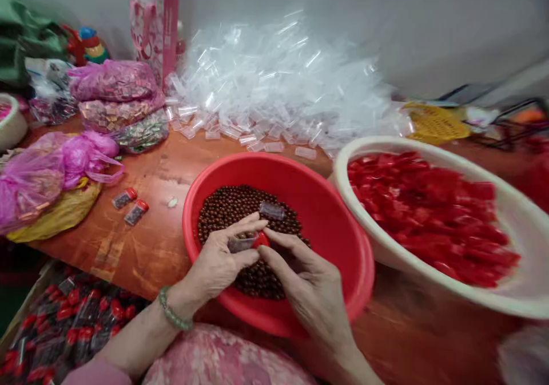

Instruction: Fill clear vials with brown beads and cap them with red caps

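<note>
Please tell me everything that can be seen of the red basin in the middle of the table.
The red basin is round and deep, of glossy plastic with a thick rounded rim. It sits on the wooden table, close beside the white basin. Brown beads lie in its bottom. The left hand and right hand reach over its near rim.

A plain pale wall [429, 24], a worn reddish-brown wooden tabletop [163, 170], soft even indoor light
</note>
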The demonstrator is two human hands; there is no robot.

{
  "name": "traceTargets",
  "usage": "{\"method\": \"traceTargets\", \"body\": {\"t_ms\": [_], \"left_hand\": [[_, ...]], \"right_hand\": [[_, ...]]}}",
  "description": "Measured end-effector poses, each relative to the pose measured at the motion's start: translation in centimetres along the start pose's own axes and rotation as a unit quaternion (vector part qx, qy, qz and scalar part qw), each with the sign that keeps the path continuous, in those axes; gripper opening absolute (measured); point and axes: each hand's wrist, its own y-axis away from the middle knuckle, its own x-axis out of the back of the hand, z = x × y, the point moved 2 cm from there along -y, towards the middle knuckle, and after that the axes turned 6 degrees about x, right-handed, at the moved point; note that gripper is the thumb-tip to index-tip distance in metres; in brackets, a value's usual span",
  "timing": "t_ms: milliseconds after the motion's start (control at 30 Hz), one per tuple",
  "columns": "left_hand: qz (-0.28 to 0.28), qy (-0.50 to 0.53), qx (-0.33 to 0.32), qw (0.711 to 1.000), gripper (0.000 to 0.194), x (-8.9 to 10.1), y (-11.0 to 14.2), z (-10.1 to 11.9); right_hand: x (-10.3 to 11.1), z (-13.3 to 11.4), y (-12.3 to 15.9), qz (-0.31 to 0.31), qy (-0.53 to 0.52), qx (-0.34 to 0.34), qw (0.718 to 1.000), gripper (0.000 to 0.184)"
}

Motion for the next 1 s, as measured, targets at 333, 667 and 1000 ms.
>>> {"method": "traceTargets", "body": {"t_ms": [333,667,1000], "left_hand": [[-0.084,0.129,0.067,0.986,0.055,0.3,0.2,-1.1],[-0.169,0.183,0.147,0.957,0.05,0.5,0.3,-1.2],[-0.216,0.175,0.186,0.942,0.047,-0.2,0.0,-1.6]], "right_hand": [[1.4,-1.5,-3.5,-0.052,-0.017,0.036,0.998,0.017],[1.9,-4.2,-5.5,-0.26,0.141,0.306,0.905,0.028],[2.4,-7.1,-7.9,-0.488,0.196,0.293,0.798,0.035]]}}
